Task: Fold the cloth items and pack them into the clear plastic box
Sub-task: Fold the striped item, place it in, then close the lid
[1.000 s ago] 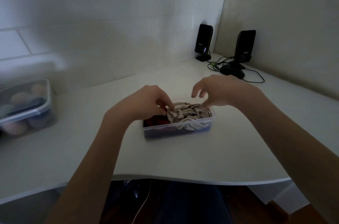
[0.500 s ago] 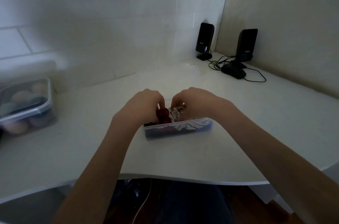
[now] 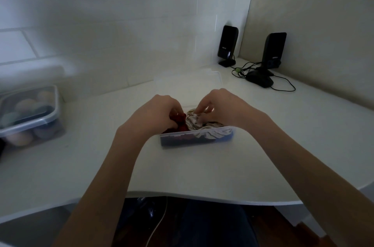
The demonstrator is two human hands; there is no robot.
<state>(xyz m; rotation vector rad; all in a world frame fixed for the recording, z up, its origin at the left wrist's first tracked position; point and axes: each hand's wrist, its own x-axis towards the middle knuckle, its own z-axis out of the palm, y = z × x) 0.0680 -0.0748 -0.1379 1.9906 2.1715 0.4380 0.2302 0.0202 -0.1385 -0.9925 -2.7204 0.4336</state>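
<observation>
Packing appears nearly complete. The shallow clear plastic box [image 3: 197, 139] sits mid-desk on the white desk [image 3: 202, 176], holding a crumpled red cloth [image 3: 179, 123] and a striped beige cloth [image 3: 200, 123]. Left hand [image 3: 156, 113] pinches the red cloth; right hand [image 3: 224, 108] presses fingertips into the striped one (grip not clearly closed). No loose cloth is visible outside.

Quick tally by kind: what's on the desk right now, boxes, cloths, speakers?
Clear plastic boxes: 2, small box, lidded box
Cloth items in small box: 2 visible, red cloth, striped cloth
Speakers: 2, left speaker, right speaker
Total: 6
</observation>
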